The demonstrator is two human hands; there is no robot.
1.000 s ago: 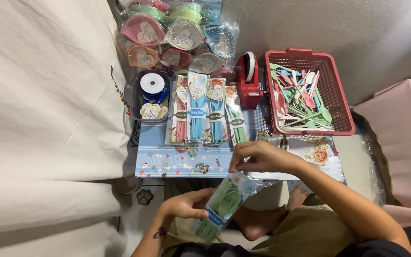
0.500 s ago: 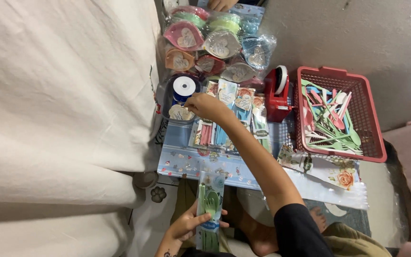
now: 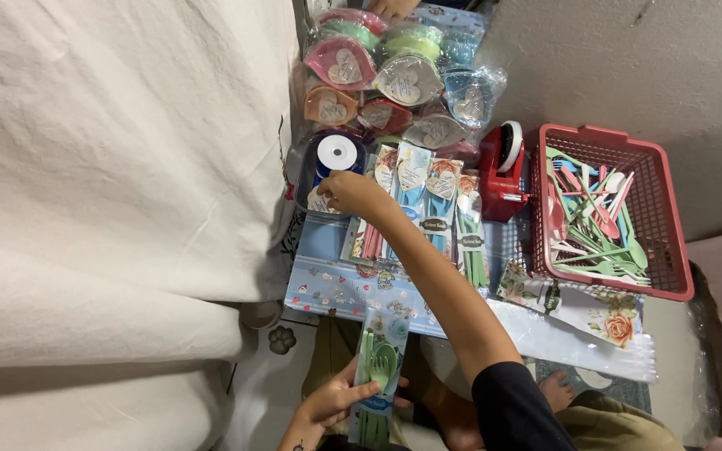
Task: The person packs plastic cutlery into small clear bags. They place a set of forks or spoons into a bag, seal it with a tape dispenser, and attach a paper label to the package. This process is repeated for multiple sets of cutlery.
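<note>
Now your left hand (image 3: 336, 402) grips a green cutlery packet (image 3: 380, 372); your right hand (image 3: 353, 192), fingers curled, touches small tags (image 3: 321, 203) beside the blue ribbon spool (image 3: 338, 154).

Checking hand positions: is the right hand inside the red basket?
No, the right hand reaches by the blue ribbon spool, far from the red basket.

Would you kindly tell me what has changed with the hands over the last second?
The right hand let go of the green cutlery packet and reached forward to the stickers beside the blue ribbon spool. The left hand kept holding the packet. The red basket and tape dispenser stayed put.
</note>
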